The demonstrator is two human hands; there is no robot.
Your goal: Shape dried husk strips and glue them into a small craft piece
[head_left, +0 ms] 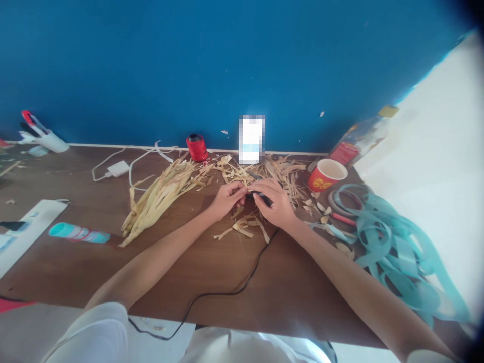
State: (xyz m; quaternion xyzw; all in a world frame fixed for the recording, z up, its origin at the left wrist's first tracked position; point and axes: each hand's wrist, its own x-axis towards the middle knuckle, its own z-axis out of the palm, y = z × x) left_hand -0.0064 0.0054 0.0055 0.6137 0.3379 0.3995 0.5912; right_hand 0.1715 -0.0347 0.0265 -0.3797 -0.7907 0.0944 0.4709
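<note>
In the head view, my left hand point(230, 199) and my right hand point(275, 201) meet over the table, their fingertips pinched close together. What lies between the fingertips is too small to make out. A black object point(266, 198) shows partly under my right hand's fingers; whether that hand grips it is hidden. Dried husk scraps point(242, 226) lie just below the hands, and a heap of torn husk pieces point(289, 174) spreads behind them. A bundle of long dried corn husks point(161, 199) rests to the left of my left hand.
A black cord point(227, 293) runs toward the front edge. At the right are a red paper cup point(319, 177), a tilted bottle point(359, 138) and teal ribbon point(401, 257). A red roll point(196, 147), a charger point(118, 169), a teal tube point(79, 233) and a power strip point(32, 227) stand leftward.
</note>
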